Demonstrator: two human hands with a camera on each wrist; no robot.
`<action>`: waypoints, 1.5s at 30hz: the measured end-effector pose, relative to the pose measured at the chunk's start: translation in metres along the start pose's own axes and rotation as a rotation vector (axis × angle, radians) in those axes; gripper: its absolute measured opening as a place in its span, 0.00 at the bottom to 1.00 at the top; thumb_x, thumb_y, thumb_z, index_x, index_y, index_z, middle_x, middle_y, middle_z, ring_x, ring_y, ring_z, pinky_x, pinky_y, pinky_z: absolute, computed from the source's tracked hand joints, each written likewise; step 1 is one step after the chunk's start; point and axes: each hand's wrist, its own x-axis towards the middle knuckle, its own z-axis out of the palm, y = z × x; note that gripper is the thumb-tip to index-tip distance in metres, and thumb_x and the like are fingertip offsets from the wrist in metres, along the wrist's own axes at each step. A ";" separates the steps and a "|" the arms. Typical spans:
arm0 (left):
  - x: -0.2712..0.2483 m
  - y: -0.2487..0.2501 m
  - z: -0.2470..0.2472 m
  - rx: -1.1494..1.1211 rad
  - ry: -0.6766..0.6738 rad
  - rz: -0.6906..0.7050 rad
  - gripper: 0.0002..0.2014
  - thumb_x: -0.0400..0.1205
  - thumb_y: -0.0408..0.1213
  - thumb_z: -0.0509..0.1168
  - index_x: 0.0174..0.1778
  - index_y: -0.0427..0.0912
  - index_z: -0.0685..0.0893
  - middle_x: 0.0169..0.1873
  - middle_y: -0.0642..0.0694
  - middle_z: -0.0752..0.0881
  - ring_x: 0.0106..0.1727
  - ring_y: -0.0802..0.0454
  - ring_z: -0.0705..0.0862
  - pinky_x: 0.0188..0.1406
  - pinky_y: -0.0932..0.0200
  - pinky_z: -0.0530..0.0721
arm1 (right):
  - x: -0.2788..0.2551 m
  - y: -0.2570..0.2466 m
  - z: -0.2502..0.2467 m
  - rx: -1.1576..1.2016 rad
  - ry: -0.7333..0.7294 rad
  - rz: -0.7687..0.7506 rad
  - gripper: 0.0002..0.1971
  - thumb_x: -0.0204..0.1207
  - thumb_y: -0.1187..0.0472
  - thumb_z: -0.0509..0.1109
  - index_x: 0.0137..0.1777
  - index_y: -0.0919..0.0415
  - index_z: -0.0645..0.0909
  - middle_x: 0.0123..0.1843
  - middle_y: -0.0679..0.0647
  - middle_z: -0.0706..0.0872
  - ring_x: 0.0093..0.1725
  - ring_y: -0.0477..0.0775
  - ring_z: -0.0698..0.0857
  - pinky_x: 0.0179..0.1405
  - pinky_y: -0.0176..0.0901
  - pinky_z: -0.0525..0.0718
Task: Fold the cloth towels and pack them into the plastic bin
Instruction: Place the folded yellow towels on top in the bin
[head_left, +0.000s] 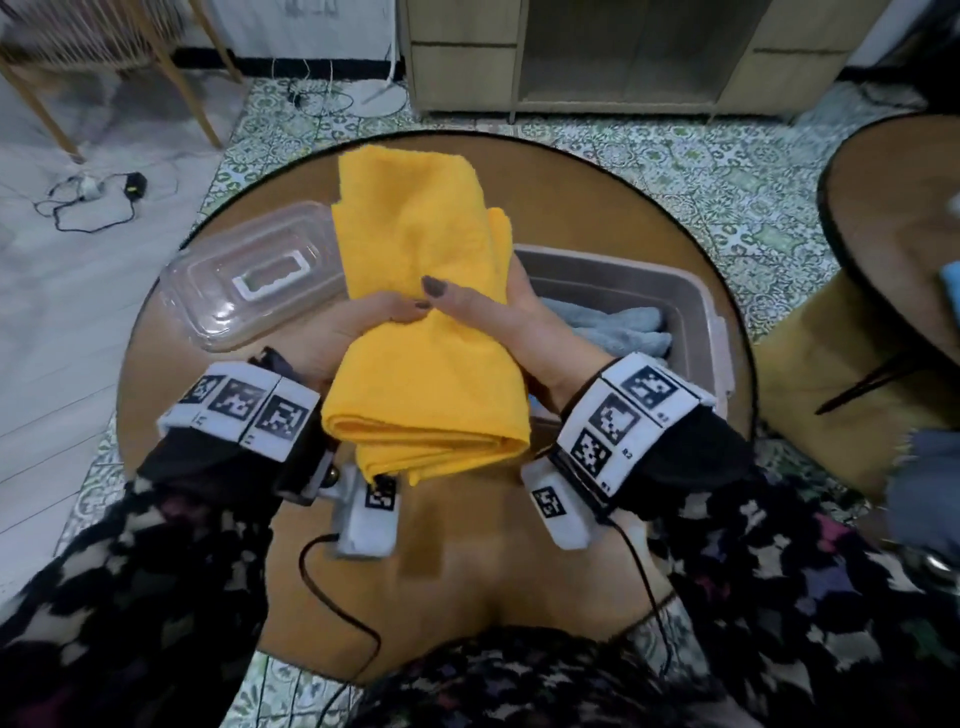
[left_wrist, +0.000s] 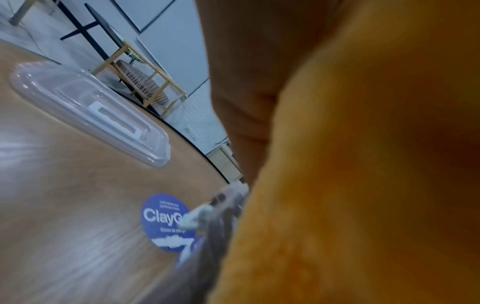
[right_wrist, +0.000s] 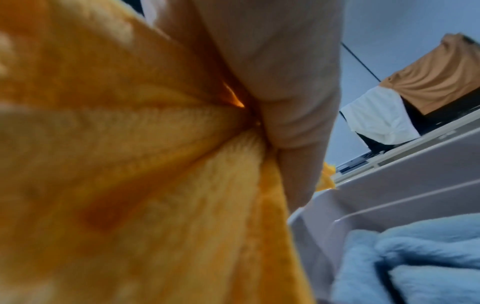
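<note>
A folded yellow towel (head_left: 426, 322) is held up above the round wooden table (head_left: 467, 561), between both hands. My left hand (head_left: 358, 325) grips its left side with the thumb on top. My right hand (head_left: 498, 317) grips its right side, thumb pressed across the top. The towel fills the left wrist view (left_wrist: 363, 164) and the right wrist view (right_wrist: 130, 164). To the right stands the open plastic bin (head_left: 691, 296) with a folded light blue towel (head_left: 613, 330) inside; the bin wall (right_wrist: 389, 197) and blue towel (right_wrist: 415, 257) also show in the right wrist view.
The bin's clear lid (head_left: 249, 280) lies on the table at the left, also visible as the lid (left_wrist: 91, 115). A blue round sticker (left_wrist: 163, 222) is on the tabletop. A second table (head_left: 893, 218) stands at the right, a cabinet (head_left: 623, 52) behind.
</note>
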 end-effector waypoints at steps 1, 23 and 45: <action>0.008 -0.003 0.011 -0.009 0.023 -0.010 0.07 0.80 0.37 0.63 0.36 0.42 0.76 0.16 0.56 0.85 0.18 0.63 0.83 0.15 0.72 0.77 | -0.004 -0.001 -0.014 -0.022 -0.010 0.016 0.57 0.53 0.43 0.78 0.81 0.45 0.49 0.66 0.44 0.76 0.61 0.46 0.81 0.56 0.44 0.83; 0.040 -0.030 0.115 -0.541 0.177 0.027 0.56 0.40 0.57 0.84 0.69 0.51 0.77 0.59 0.45 0.87 0.55 0.45 0.88 0.37 0.44 0.87 | -0.033 0.006 -0.167 0.126 -0.323 0.264 0.09 0.55 0.65 0.61 0.33 0.59 0.81 0.21 0.47 0.81 0.25 0.46 0.78 0.29 0.34 0.76; 0.038 -0.055 0.098 -0.662 0.210 0.082 0.28 0.75 0.43 0.65 0.73 0.60 0.70 0.57 0.46 0.81 0.49 0.48 0.82 0.38 0.52 0.86 | -0.017 -0.009 -0.143 -0.367 -0.143 0.250 0.10 0.75 0.54 0.70 0.56 0.49 0.79 0.51 0.45 0.87 0.49 0.45 0.86 0.41 0.38 0.82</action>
